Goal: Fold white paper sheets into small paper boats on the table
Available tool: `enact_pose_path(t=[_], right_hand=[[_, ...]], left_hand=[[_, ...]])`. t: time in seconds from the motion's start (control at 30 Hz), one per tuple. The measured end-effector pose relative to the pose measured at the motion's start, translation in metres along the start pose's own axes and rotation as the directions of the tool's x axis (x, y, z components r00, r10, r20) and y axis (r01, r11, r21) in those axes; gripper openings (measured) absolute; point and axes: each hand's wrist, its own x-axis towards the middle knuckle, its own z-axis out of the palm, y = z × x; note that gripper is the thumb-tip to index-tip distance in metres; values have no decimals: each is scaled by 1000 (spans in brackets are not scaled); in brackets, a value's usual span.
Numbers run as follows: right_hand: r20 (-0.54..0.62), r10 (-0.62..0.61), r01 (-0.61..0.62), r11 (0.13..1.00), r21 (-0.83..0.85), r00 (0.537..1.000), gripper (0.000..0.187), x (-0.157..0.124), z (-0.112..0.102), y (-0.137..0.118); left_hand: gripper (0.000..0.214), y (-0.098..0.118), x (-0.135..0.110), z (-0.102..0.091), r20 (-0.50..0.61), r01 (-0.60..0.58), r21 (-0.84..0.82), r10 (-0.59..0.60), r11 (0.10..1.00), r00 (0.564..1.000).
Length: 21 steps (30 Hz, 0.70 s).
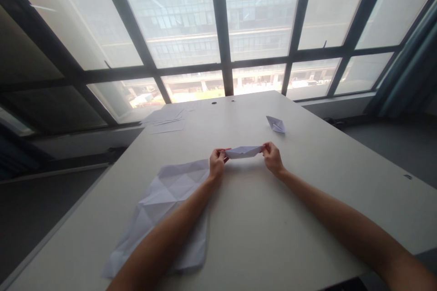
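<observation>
A folded white paper boat [243, 152] is stretched between my two hands, a little above the table. My left hand [217, 162] pinches its left end between thumb and fingers. At the opposite end, my right hand [272, 157] grips the other tip. Beyond my right hand, a second folded paper boat [276, 124] rests on the table. Under and beside my left forearm lies a large creased sheet of paper [167, 195], partly covered by the arm.
The white table [249, 227] stretches away toward tall framed windows [191, 13]. Several loose paper sheets [167, 120] lie at its far left. A round hole [214, 102] sits near the far edge. A blue curtain [396, 82] hangs on the right.
</observation>
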Motion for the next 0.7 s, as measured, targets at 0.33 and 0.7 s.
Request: enact_pose_path(t=[0.33,0.7], right_hand=[[368,-418,555,681,-478,830,46,-26,-3,-54],[353,-368,508,679,-530,860,15,-31,3,-51]], left_hand=[[23,9,-8,9,113,-155,84,145,984,983],[24,17,-17,11,235,-157,102,130,982,963]])
